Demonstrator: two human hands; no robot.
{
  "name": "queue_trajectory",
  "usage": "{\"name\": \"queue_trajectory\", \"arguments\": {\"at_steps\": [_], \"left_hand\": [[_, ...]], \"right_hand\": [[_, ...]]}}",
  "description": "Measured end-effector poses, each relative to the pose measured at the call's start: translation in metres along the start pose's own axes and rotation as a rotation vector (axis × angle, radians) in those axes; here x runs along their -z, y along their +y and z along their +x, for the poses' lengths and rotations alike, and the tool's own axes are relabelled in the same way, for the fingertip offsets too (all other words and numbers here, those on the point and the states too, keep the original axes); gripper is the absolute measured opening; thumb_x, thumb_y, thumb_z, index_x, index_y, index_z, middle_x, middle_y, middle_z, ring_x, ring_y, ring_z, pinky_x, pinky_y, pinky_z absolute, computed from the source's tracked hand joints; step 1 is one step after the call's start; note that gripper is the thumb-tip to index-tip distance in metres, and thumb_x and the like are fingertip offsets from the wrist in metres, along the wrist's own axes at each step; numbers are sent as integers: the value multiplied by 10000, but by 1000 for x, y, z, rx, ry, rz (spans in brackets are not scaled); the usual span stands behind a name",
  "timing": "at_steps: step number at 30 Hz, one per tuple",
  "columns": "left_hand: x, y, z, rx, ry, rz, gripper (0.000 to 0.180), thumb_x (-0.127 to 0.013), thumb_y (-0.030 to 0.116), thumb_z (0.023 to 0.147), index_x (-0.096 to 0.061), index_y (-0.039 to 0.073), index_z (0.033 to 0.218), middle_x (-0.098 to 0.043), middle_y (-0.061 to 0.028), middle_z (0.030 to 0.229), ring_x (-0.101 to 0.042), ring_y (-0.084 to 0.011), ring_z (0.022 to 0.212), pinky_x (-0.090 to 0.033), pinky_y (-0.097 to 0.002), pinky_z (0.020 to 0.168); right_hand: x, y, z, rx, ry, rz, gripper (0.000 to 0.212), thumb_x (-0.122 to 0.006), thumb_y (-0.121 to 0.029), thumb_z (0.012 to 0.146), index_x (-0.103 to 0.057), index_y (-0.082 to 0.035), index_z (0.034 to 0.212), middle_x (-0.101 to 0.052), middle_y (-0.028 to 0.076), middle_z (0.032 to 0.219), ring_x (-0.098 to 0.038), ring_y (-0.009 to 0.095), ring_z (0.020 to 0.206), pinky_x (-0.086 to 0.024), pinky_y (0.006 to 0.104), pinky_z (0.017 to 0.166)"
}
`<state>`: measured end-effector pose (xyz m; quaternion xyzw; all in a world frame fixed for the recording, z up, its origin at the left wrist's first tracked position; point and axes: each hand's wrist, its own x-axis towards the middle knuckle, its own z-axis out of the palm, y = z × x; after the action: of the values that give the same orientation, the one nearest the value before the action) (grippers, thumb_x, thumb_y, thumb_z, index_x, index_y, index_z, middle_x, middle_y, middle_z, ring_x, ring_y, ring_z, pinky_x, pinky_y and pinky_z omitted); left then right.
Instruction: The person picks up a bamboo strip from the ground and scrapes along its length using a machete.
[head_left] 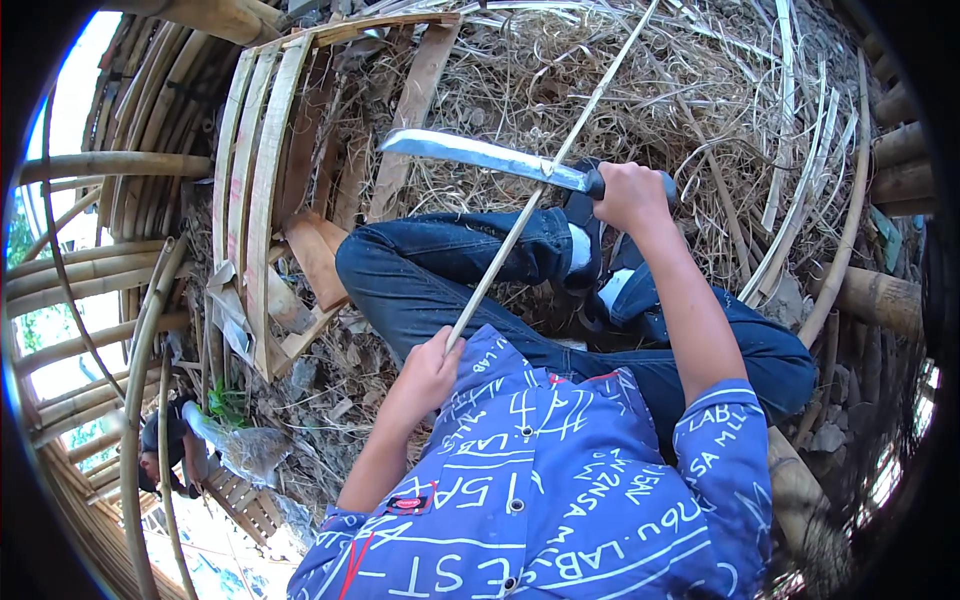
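Right hand [628,196] gripped a long steel machete [480,156] crossing the thin pale bamboo strip [520,222] clenched by the left hand [432,372]; dry straw shavings [620,90] lay beyond, curved bamboo slats [255,170] far left.

Right hand [628,195] closed around the dark handle of a machete [480,155], blade pointing left, edge laid against a thin bamboo strip [530,205]. Left hand [428,372] grips the strip's lower end; the strip runs diagonally up to the right, across the blade. Person seated, knees in blue jeans [440,265]. Ground covered with dry bamboo shavings [650,90]. Slatted bamboo panel [255,170] stands to the left.
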<state>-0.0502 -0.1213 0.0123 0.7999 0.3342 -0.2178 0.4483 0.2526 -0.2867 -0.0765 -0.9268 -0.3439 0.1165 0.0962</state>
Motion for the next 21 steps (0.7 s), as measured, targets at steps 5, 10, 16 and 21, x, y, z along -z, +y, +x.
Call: {"name": "queue_trajectory", "arguments": {"at_steps": [5, 10, 16, 21], "left_hand": [[7, -11, 2, -42, 17, -16, 228, -488, 197, 965, -511, -24, 913, -518, -173, 671, -451, -250, 606, -409, -367, 585], [26, -29, -3, 4, 18, -26, 246, -498, 207, 964, -512, -32, 904, -516, -204, 650, -459, -263, 564, -411, -377, 568], [45, -39, -7, -11, -115, 8, 233, -495, 195, 968, -515, -30, 908, -464, -131, 634, -410, -177, 605, -399, -351, 581], [29, -43, 4, -53, -80, -29, 239, -491, 199, 973, -516, -30, 913, -488, -113, 666, -420, -161, 644, -403, -349, 601]], "right_hand": [[-5, 3, 4, 15, 8, 11, 209, -685, -225, 633, -656, -86, 785, -671, 153, 743, -675, 341, 743, -537, 435, 676], [2, 33, 2, -109, -26, -47, 230, -674, -219, 670, -672, -105, 870, -690, 165, 869, -680, 335, 848, -538, 449, 750], [32, 130, -38, -361, -35, -150, 225, -655, -243, 714, -680, -133, 908, -697, 131, 865, -678, 326, 838, -529, 466, 760], [33, 101, -45, -287, -28, -112, 206, -650, -224, 715, -641, -69, 850, -683, 179, 823, -669, 374, 802, -530, 488, 745]]}}
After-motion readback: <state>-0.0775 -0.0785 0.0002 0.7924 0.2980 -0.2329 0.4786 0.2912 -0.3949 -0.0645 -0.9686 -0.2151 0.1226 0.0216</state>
